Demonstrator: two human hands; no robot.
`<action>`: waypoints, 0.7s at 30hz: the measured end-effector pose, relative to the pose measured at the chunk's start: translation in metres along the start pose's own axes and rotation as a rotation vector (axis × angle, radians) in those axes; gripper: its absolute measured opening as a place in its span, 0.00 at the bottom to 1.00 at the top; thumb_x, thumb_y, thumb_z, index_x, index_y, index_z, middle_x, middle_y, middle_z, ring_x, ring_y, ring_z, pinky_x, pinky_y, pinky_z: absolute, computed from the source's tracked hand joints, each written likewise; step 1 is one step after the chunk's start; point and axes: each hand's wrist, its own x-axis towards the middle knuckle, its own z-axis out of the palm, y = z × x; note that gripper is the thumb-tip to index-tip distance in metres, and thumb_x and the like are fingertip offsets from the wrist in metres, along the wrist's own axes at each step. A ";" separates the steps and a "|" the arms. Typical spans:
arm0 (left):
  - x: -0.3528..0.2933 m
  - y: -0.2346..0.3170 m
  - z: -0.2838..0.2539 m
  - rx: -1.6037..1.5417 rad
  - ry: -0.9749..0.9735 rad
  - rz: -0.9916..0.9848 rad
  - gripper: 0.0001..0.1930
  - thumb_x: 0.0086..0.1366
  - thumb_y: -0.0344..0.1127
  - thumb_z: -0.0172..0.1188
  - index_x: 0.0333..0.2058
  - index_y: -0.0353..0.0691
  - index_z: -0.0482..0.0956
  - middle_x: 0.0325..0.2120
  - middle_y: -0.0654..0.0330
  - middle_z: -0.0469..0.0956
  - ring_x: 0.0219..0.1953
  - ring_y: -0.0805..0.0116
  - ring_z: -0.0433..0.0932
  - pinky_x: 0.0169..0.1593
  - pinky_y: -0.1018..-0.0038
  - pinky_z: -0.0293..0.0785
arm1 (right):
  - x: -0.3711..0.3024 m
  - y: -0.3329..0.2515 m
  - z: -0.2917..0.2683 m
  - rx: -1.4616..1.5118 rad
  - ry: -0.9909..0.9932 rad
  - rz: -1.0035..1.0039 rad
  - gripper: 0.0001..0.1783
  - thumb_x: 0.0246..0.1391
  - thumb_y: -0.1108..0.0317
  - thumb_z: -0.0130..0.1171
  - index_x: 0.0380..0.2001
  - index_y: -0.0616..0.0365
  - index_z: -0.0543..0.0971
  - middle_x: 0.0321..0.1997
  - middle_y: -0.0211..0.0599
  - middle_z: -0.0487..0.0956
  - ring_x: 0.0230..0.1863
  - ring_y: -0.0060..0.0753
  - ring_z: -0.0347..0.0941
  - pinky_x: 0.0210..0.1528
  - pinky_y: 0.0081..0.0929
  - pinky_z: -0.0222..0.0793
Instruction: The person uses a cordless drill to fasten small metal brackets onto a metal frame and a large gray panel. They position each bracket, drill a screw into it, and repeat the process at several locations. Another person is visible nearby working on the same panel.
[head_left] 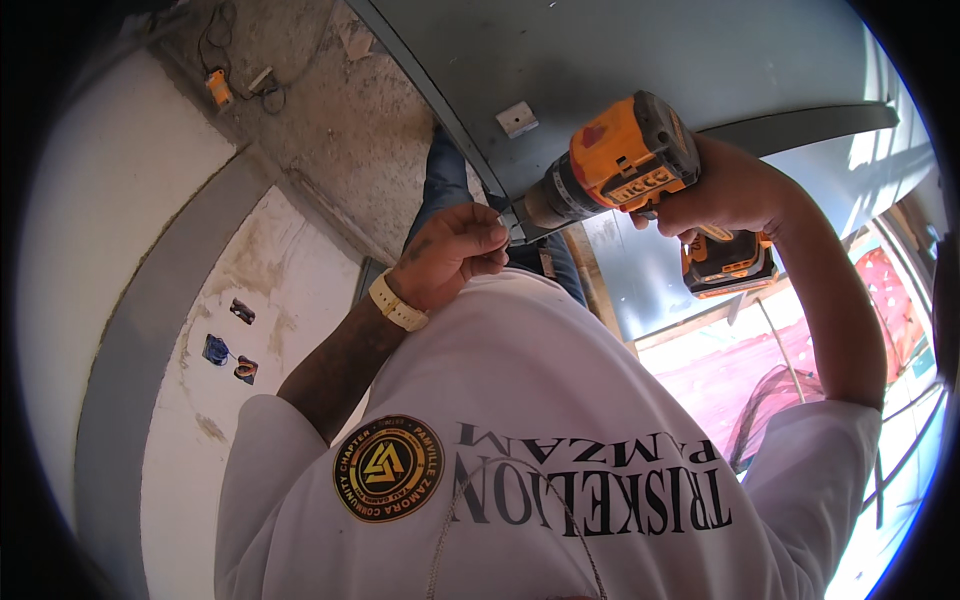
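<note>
My right hand [730, 190] is wrapped round the grip of an orange and black cordless drill [625, 155]. The drill points to the left, its battery hanging below my wrist. At the drill's chuck end, my left hand [455, 255] has its thumb and fingers pinched together. What they hold is too small to make out. A pale watch is on my left wrist. Just beyond the drill, a small white block [517, 119] lies on the grey panel [480, 60], close to the panel's edge.
On the dusty floor [310, 110] at the far left lie an orange device [219, 88] and dark cables. A white wall [290, 260] at left has several wall openings with wires. Pink netting [800, 350] hangs at the right, near a wooden frame.
</note>
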 end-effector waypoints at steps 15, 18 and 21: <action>0.010 -0.016 -0.013 -0.047 -0.105 0.138 0.08 0.66 0.26 0.67 0.43 0.41 0.81 0.30 0.60 0.83 0.31 0.70 0.82 0.39 0.73 0.80 | 0.000 -0.016 0.001 -0.172 0.036 0.055 0.34 0.37 0.71 0.68 0.54 0.60 0.78 0.40 0.36 0.87 0.37 0.29 0.83 0.43 0.31 0.82; 0.013 -0.010 -0.015 -0.007 -0.115 0.117 0.08 0.65 0.25 0.68 0.42 0.39 0.81 0.29 0.61 0.83 0.30 0.72 0.81 0.38 0.74 0.79 | 0.000 -0.013 0.002 -0.174 0.054 0.025 0.34 0.37 0.72 0.68 0.54 0.60 0.77 0.41 0.37 0.87 0.37 0.28 0.83 0.43 0.31 0.82; 0.014 -0.008 -0.016 0.022 -0.131 0.124 0.08 0.64 0.24 0.68 0.42 0.38 0.81 0.29 0.61 0.83 0.29 0.72 0.80 0.38 0.74 0.79 | 0.001 -0.006 0.002 -0.140 0.038 -0.038 0.32 0.41 0.68 0.69 0.54 0.60 0.76 0.38 0.35 0.85 0.30 0.27 0.79 0.34 0.30 0.79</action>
